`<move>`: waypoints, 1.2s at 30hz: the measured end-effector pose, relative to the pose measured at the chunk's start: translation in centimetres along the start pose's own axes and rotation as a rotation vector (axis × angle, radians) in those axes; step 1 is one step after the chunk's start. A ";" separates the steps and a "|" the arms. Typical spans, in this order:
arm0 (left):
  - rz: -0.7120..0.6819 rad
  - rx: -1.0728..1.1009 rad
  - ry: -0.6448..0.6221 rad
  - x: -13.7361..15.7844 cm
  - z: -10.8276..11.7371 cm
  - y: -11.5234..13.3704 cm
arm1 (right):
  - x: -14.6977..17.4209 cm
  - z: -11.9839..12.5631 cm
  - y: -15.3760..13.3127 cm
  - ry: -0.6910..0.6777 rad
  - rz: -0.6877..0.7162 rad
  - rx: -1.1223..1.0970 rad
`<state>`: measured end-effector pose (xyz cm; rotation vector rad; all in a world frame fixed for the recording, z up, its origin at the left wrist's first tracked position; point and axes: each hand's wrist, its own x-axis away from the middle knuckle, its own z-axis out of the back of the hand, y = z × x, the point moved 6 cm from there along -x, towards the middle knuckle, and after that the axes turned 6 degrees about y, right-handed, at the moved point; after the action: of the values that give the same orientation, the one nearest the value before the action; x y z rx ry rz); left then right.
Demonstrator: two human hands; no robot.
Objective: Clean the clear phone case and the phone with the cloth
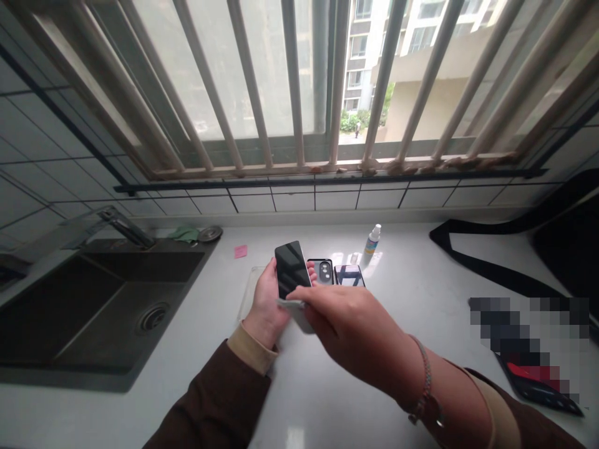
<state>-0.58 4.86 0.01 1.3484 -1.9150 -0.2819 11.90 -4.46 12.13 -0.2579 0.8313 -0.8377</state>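
Note:
My left hand (269, 302) is wrapped round a phone (292, 267), its dark screen facing up and catching reflections of the window bars. My right hand (339, 308) pinches a thin, pale grey flat piece (303, 317), perhaps a folded cloth, at the phone's lower end; its exact kind is unclear. Behind my hands on the counter lie a dark phone case (324, 272) with camera holes and, beside it, a flat screen-like device (350, 274), both partly hidden. A white spray bottle (372, 240) stands farther back, with a small clear cap (354, 257) near it.
To the left is a dark sink (107, 312) with a faucet (124, 227), a green cloth (185, 234) and a metal strainer (210, 234). A pink note (240, 251) and a clear flat piece (247, 296) lie on the counter (402, 262). Right is a black strap (491, 255).

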 end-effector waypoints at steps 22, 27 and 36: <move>0.461 -0.316 -0.437 4.3 -2.0 -2.8 | -2.0 1.7 9.9 0.055 -0.422 -0.575; 0.397 -0.263 -0.372 3.7 -2.1 -2.0 | -1.6 2.7 11.2 0.080 -0.454 -0.526; 0.675 -0.379 -0.520 5.8 -1.7 -4.3 | -1.3 1.4 12.2 0.186 -0.635 -0.783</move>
<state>2.82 -1.65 1.38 0.3488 -2.4541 -0.6533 19.15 4.45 7.57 -1.1945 1.2590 -1.0985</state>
